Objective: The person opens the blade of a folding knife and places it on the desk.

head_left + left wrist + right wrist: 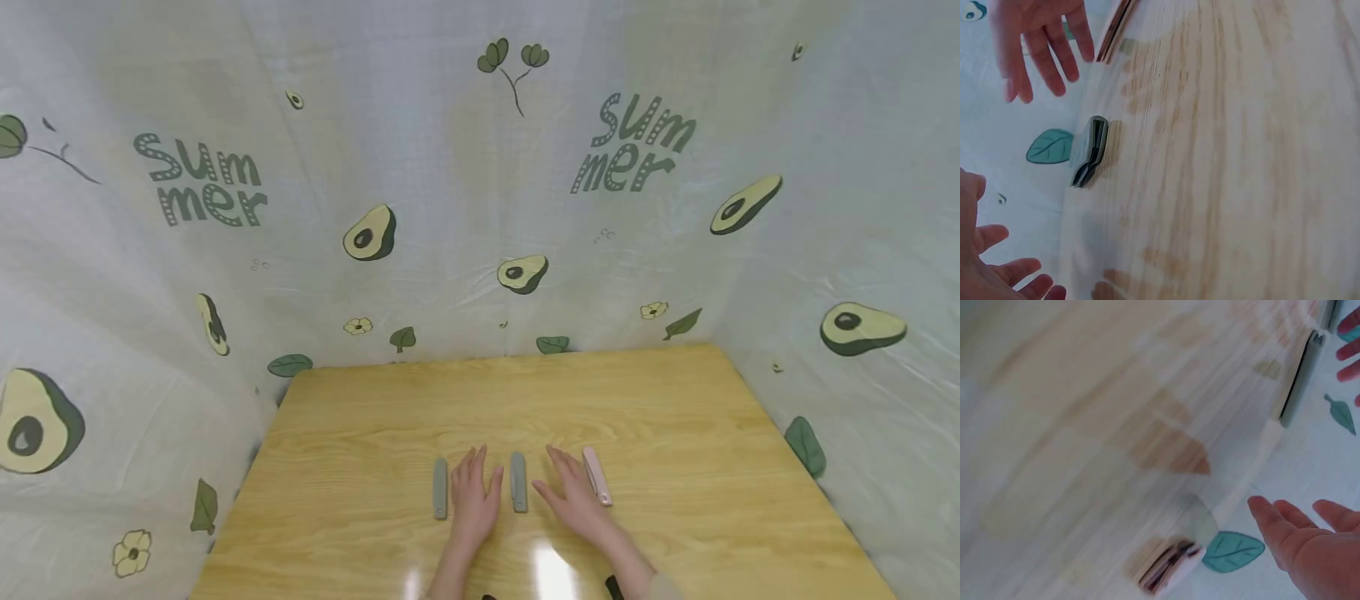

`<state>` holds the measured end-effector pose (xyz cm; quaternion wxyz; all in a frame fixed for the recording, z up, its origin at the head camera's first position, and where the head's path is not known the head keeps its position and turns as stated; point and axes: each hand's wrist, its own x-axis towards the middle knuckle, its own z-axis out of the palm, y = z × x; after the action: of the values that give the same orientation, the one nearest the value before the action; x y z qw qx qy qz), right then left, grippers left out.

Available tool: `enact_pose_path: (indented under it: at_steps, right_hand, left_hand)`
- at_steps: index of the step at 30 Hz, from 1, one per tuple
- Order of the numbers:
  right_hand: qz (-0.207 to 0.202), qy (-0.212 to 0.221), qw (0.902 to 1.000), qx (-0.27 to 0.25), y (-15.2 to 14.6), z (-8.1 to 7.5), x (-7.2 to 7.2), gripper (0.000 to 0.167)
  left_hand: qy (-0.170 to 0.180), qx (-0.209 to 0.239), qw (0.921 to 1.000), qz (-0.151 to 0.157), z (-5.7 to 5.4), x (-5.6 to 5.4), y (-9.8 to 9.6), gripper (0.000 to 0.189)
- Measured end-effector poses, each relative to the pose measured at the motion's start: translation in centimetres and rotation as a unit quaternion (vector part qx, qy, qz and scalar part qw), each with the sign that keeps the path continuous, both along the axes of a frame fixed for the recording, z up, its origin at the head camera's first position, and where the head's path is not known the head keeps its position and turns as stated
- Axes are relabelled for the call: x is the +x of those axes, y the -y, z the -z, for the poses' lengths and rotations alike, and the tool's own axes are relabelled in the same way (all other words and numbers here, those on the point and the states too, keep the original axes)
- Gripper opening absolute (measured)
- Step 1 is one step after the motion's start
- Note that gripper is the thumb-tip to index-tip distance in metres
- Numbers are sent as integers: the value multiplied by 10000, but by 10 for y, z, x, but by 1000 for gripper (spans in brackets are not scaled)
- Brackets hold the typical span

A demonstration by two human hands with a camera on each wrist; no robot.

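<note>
Three slim folding knives, folded shut, lie apart on the wooden table, each with a small rivet at its near end. My left hand (474, 500) hovers between the left grey folding knife (440, 490) and the middle grey folding knife (519, 483), fingers extended and holding nothing. Between the middle one and the pink folding knife (597, 477) is my right hand (576, 496), also bare, its fingers loosely spread beside the pink handle. The left wrist view catches the slotted end of the middle knife (1091, 150); the right wrist view shows the pink knife (1169, 565) end-on.
A wooden table (360, 417) extends around the knives, with a light glare near its front edge. Pale cloth (450, 167) printed with avocados, leaves and lettering hangs behind and along both sides. A dark strap (614, 587) shows at the right wrist.
</note>
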<state>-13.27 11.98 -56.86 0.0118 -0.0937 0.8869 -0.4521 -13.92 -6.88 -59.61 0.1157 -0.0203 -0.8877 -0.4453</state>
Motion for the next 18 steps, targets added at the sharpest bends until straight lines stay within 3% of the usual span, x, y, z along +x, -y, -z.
enact_pose_path:
  at_steps: [9,18]
  right_hand:
    - [174,396,9966,-699,15,7,-13,65]
    - [369,1130,9829,-1405,25,5,-22,57]
  left_hand:
    - [550,953,9937,236,3,-9,-3,46]
    - [750,1214,9888,441,2,-18,-8,31]
